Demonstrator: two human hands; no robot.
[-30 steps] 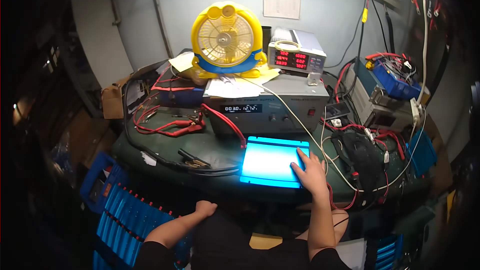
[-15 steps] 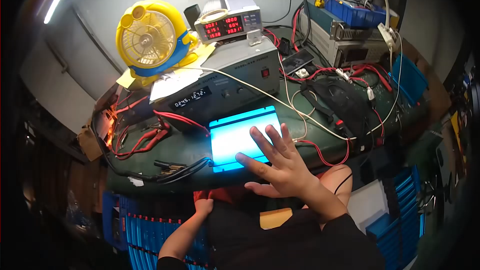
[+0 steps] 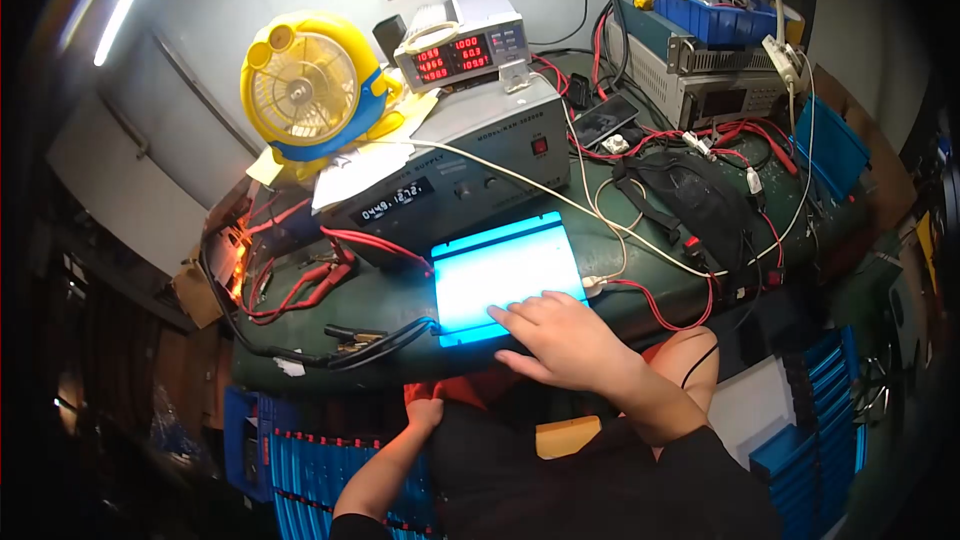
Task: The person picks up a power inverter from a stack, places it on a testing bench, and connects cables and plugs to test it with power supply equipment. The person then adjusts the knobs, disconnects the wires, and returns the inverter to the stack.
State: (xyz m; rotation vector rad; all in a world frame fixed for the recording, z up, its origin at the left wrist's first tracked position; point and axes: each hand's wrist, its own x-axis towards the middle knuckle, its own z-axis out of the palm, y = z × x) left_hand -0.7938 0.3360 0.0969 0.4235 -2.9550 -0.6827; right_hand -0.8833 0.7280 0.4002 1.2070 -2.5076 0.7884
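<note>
A bright blue metal box (image 3: pixel 510 265), its top glaring under the light, lies at the front of the green bench. My right hand (image 3: pixel 565 340) is over its lower right part, fingers loosely bent and thumb apart, holding nothing. The fingertips appear to rest on the box top, though actual contact is hard to judge. Red leads (image 3: pixel 385 243) and black leads (image 3: pixel 385 343) enter its left side, and a white plug (image 3: pixel 593 286) sits at its right. My left hand (image 3: pixel 424 412) is low by my lap, against red cloth (image 3: pixel 455 392); its fingers are hidden.
Behind the box stands a grey power supply (image 3: pixel 480 155) with a lit display, carrying a meter (image 3: pixel 465 45) with red digits and a yellow fan (image 3: pixel 303 90). A black strapped bag (image 3: pixel 690 202) and tangled cables lie right. Red clamps (image 3: pixel 325 275) lie left.
My right hand has come down from above the box onto its lower right area, fingers less spread. The meter and power supply readings have risen. The view has shifted slightly.
</note>
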